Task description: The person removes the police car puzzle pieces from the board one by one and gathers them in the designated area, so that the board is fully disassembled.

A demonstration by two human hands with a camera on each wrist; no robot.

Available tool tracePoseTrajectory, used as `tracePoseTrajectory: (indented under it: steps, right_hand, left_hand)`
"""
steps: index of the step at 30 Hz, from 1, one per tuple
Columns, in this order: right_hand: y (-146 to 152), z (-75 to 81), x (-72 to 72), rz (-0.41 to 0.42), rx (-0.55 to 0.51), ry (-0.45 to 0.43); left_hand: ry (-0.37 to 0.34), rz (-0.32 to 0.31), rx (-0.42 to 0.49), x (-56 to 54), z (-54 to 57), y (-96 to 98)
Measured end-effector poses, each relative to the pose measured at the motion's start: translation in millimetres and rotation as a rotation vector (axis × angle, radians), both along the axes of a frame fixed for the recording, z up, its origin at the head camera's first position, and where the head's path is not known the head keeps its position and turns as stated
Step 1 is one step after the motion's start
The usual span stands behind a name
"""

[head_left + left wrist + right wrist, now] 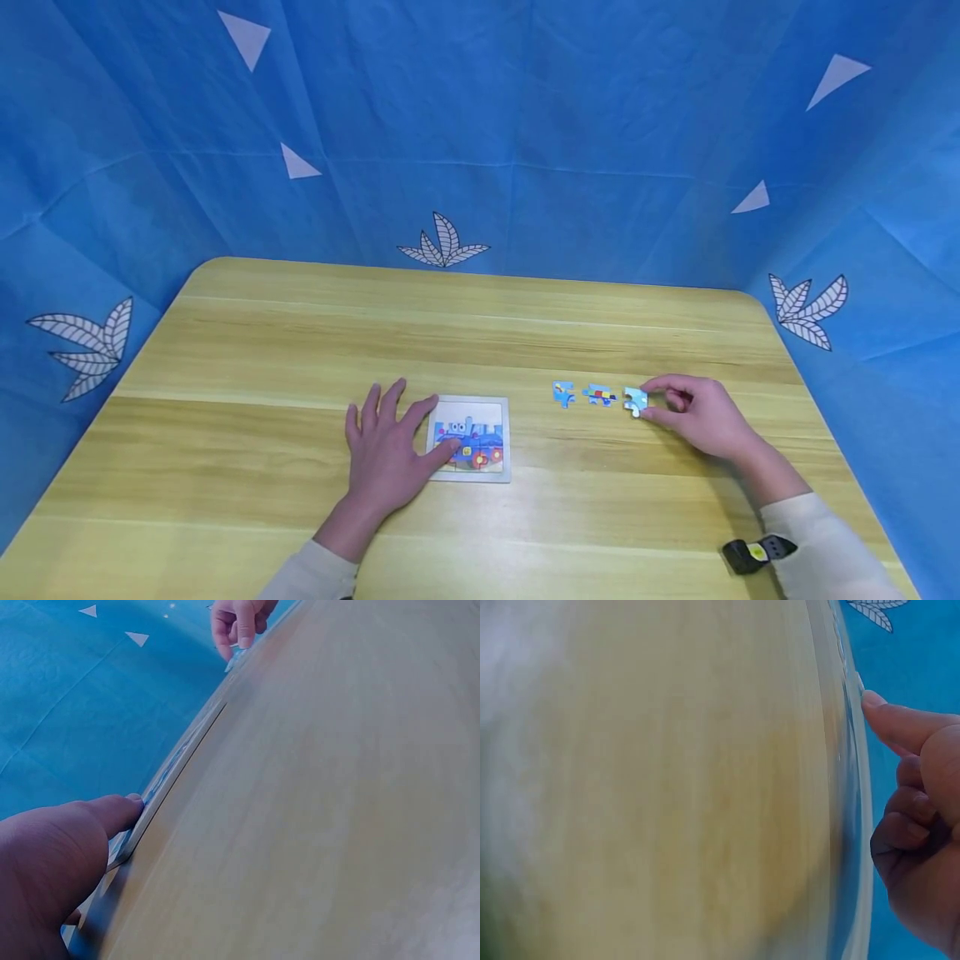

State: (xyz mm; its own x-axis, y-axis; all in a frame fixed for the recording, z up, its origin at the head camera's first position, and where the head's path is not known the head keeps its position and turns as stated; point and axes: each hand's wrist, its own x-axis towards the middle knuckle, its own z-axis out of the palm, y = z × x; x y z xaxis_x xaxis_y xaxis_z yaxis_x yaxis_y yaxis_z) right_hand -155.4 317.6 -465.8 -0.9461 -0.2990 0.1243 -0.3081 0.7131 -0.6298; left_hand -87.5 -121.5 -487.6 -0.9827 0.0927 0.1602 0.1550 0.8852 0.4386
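A jigsaw puzzle tray with a pale frame lies on the table, its lower part filled with a blue vehicle picture and its top part bare white. My left hand is spread beside it, thumb resting on the picture and forefinger at the frame's upper left corner. To the right, my right hand pinches a light-blue puzzle piece between thumb and forefinger, the other fingers curled in. Left of that piece lie a puzzle piece with red and yellow and a blue puzzle piece.
The wooden table has rounded far corners. A blue cloth with white triangles and leaf prints hangs behind and at both sides. A black watch-like band sits at the right sleeve.
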Motion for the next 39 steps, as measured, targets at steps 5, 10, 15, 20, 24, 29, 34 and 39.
tracePoseTrajectory:
  steps: [5,10,15,20,24,29,34,39]
  right_hand:
    - [3.6,-1.6,-0.7,0.001,0.025,0.006]
    - [4.3,-2.9,-0.9,-0.006,0.039,-0.013]
    - [3.5,-3.3,-0.8,-0.014,0.046,-0.024]
    - [3.9,-4.3,-0.6,-0.017,0.032,-0.019]
    - [4.1,-6.5,-0.6,-0.019,0.017,-0.016]
    - [-3.6,-5.0,3.7,-0.047,-0.078,-0.030]
    - [-28.4,1.5,9.1,-0.042,-0.209,0.001]
    - [-59.8,7.3,12.0,0.011,-0.289,0.047]
  left_hand:
    - [0.014,-0.002,0.001,-0.2,-1.7,0.0]
    - [0.032,-0.008,0.005,0.3,-2.6,-0.1]
    - [0.040,-0.016,0.016,1.6,-1.5,-0.3]
    - [0.029,-0.024,0.007,1.9,0.0,-0.8]
    - [0.018,-0.026,-0.001,2.5,-0.1,-1.7]
    - [0.021,-0.025,-0.006,3.3,-1.2,-2.7]
    - [0.026,-0.027,-0.008,2.1,-0.5,-2.5]
    - [-0.006,-0.025,-0.014,2.3,0.2,-1.6]
